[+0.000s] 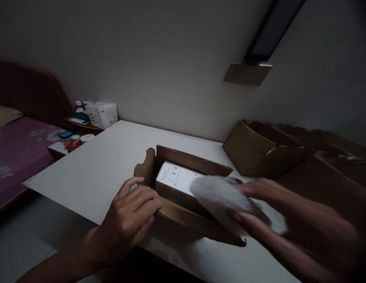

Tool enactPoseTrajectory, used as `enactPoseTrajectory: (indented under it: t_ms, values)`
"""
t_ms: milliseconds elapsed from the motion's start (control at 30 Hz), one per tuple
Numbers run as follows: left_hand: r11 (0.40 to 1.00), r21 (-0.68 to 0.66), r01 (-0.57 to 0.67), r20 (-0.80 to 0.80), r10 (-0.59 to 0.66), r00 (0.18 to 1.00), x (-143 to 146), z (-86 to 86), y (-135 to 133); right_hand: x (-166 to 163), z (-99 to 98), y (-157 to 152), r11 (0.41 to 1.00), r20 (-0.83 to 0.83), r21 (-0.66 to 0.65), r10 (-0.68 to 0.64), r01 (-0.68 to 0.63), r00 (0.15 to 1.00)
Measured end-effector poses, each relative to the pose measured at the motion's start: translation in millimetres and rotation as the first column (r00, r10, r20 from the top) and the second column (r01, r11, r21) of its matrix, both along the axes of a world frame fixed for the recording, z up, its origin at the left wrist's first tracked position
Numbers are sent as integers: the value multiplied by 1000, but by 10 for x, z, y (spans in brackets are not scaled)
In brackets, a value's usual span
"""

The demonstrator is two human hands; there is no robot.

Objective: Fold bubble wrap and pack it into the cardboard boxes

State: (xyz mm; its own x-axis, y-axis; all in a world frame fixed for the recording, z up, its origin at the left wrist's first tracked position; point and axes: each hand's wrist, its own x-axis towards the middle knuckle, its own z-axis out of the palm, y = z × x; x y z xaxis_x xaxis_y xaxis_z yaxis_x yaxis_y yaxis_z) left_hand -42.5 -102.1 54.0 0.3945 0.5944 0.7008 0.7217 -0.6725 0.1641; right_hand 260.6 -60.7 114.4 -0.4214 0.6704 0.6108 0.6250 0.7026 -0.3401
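An opened cardboard box (pixel 185 228) sits on the white table in front of me, with its flaps up. Inside lies a white carton (pixel 178 181) with small printed diagrams on its top. My left hand (pixel 132 212) grips the box's near left corner, fingers curled over the cardboard edge. Over the box's right end, my right hand (pixel 259 204) pinches a whitish, translucent wrapped bundle (pixel 221 194) between thumb and fingers. Motion blurs this bundle, so what it is made of or contains cannot be made out. It covers the right part of the carton.
Several open cardboard boxes (pixel 259 145) stand along the right side of the white table (pixel 112 157). A wall socket plate (pixel 247 74) is above them. To the left are a bed (pixel 23 153) and a small shelf with a white package (pixel 103 114).
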Motion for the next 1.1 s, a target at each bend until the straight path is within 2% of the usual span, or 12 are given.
enactPoseTrajectory:
  t_ms: [100, 167, 267, 367, 433, 533, 667, 767, 933, 1100]
  values:
    - [1000, -2, 16, 32, -16, 999, 51, -24, 19, -484, 141, 207, 983, 225, 29, 168, -179, 960]
    - [1000, 4, 22, 55, -22, 998, 76, -23, 31, -691, 156, 303, 981, 321, 22, 174, -191, 931]
    - [999, 13, 38, 67, -39, 997, 80, -7, 47, -839, 188, 391, 986, 346, 3, 154, -165, 925]
    - [999, 16, 37, 59, -37, 998, 72, 9, 54, -870, 241, 425, 988, 356, -3, 144, -153, 923]
    - [999, 23, 25, 80, -27, 996, 74, 12, 54, -854, 233, 422, 985, 451, -61, 170, -159, 877]
    - [1000, 29, 13, 115, -17, 993, 83, 2, 58, -799, 144, 405, 977, 586, -159, 208, -141, 783]
    - [999, 41, 13, 107, -17, 994, 100, -17, 81, -760, 47, 392, 984, 633, -178, 135, -27, 762]
    - [999, 40, 3, 115, -8, 993, 123, -6, 101, -785, 89, 376, 973, 669, -227, 127, 39, 732]
    - [999, 50, 18, 90, -22, 996, 147, 35, 125, -786, 217, 343, 938, 695, -341, 215, 52, 686]
    - [998, 53, 20, 85, -25, 996, 129, 20, 142, -772, 137, 361, 955, 705, -294, 201, 23, 681]
